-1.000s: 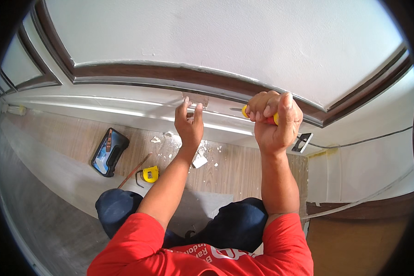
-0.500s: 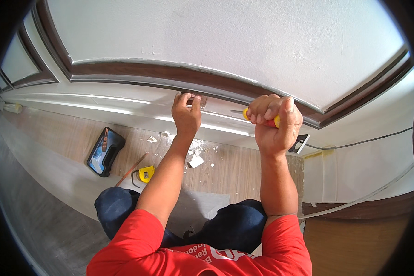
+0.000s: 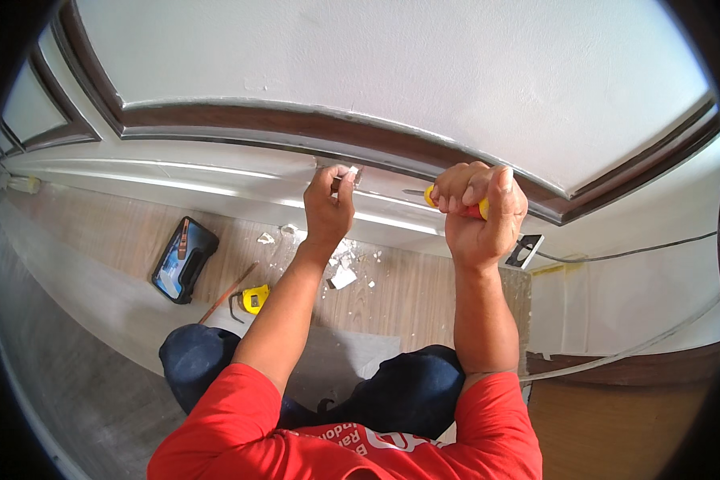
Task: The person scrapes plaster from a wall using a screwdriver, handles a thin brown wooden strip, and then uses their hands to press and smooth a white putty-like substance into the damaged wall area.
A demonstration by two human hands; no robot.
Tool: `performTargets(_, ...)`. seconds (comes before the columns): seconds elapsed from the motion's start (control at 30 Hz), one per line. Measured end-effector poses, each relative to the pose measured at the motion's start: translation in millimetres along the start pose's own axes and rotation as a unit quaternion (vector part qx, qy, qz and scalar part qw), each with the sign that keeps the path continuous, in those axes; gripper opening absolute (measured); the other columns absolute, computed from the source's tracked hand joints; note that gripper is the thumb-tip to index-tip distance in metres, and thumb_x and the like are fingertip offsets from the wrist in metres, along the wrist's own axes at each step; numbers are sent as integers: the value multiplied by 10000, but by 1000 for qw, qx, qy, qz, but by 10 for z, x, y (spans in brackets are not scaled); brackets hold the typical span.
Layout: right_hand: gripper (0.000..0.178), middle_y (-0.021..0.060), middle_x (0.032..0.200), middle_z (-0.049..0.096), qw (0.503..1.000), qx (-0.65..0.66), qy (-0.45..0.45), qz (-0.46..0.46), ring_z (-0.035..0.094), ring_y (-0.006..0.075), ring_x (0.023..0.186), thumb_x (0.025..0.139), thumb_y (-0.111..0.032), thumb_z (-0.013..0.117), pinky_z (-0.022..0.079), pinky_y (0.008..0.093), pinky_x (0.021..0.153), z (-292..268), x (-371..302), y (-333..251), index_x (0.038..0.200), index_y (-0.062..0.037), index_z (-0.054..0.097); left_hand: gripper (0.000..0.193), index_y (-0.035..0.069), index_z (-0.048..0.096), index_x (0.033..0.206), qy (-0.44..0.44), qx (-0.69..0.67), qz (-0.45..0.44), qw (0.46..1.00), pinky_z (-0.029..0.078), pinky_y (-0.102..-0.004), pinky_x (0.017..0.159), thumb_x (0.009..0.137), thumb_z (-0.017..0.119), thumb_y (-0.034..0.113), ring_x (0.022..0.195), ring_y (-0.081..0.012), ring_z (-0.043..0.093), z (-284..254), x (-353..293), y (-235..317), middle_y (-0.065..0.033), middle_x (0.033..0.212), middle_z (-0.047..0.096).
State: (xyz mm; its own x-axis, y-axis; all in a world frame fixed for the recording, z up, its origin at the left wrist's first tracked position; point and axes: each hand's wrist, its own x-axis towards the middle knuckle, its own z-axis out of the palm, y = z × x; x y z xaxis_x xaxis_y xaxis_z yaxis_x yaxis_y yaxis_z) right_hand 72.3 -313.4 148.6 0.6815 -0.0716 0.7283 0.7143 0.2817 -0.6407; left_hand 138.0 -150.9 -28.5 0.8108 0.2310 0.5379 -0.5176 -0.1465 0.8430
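Pinching a chip (image 3: pixel 353 170), the left hand (image 3: pixel 328 205) is being endangered should the right hand (image 3: pixel 482 213), clenched round a screwdriver (image 3: pixel 430 197), slip

Tool handle (image 3: pixel 430 196), centre right: yellow-and-red plastic, smooth; shaft (image 3: pixel 414 192) metal. Small fragment (image 3: pixel 354 170), centre: matt white. Debris (image 3: pixel 342 278) below: matt, rough broken edges. Wall panel (image 3: pixel 456 80), top: white paint, lightly rough. Moulding (image 3: pixel 256 120), upper middle: dark-brown, wood-look, slight sheen. Floor (image 3: pixel 400 296), mid-frame: wood-grain. Case (image 3: pixel 203 254), left: black plastic. Tape measure (image 3: pixel 255 298): yellow plastic. Trousers (image 3: pixel 412 384), shirt (image 3: pixel 240 408), bottom: cloth.
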Motion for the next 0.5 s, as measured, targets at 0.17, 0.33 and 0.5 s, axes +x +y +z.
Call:
performTargets(0.17, 476, 109, 583, 549, 1000, -5, -3, 0, 520, 167, 507, 1067, -240, 434, 437, 298, 498, 8, 19, 29, 672, 1, 547, 139, -22, 660, 958, 12, 0, -49, 999, 509, -307, 613, 868, 676, 83, 751, -211, 655, 97, 53, 156, -138, 863, 646)
performTargets(0.33, 479, 98, 573, 550, 1000, -12, -14, -6, 525, 159, 506, 1068, -254, 442, 438, 298, 496, 15, 12, 51, 674, -8, 556, 215, -66, 662, 960, -7, 59, -42, 997, 492, -255, 646, 906, 705, 138, 745, -131, 615, 90, 103, 174, -83, 893, 635)
performTargets(0.5, 476, 96, 573, 551, 1000, -14, -17, -8, 525, 152, 506, 1069, -254, 444, 434, 294, 496, 25, 20, 61, 677, -10, 561, 184, -55, 675, 888, -40, 37, -45, 998, 471, -262, 613, 915, 688, 126, 636, -128, 579, 54, 166, 0, -73, 792, 626)
